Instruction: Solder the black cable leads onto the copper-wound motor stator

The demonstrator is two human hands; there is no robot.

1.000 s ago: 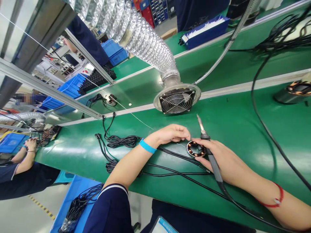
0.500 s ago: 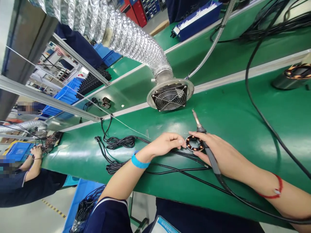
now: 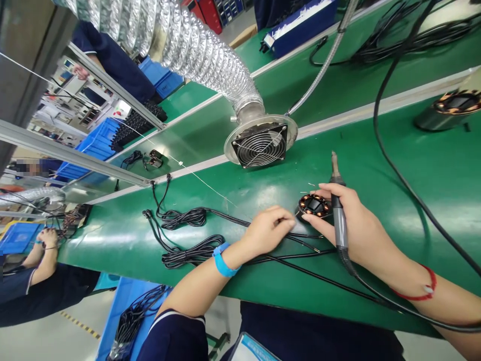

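Observation:
My right hand point(image 3: 355, 223) grips a soldering iron point(image 3: 337, 205) with its tip pointing up and away, and its fingertips also hold a small round stator with copper windings point(image 3: 314, 204) just above the green belt point(image 3: 376, 165). My left hand point(image 3: 269, 229) rests on the belt to the left of the stator, fingers pinched on thin black wires point(image 3: 300, 235) that run toward it. Coiled black cable bundles point(image 3: 188, 235) lie further left.
A fume fan point(image 3: 260, 144) on a silver flexible duct point(image 3: 195, 45) stands behind the hands. A larger wound stator point(image 3: 451, 108) sits at the far right. Black cords cross the belt on the right. Another person point(image 3: 33, 271) works at the left.
My right hand has lifted the stator and iron up and to the right. My left hand has drawn back toward me along the wires, away from the stator.

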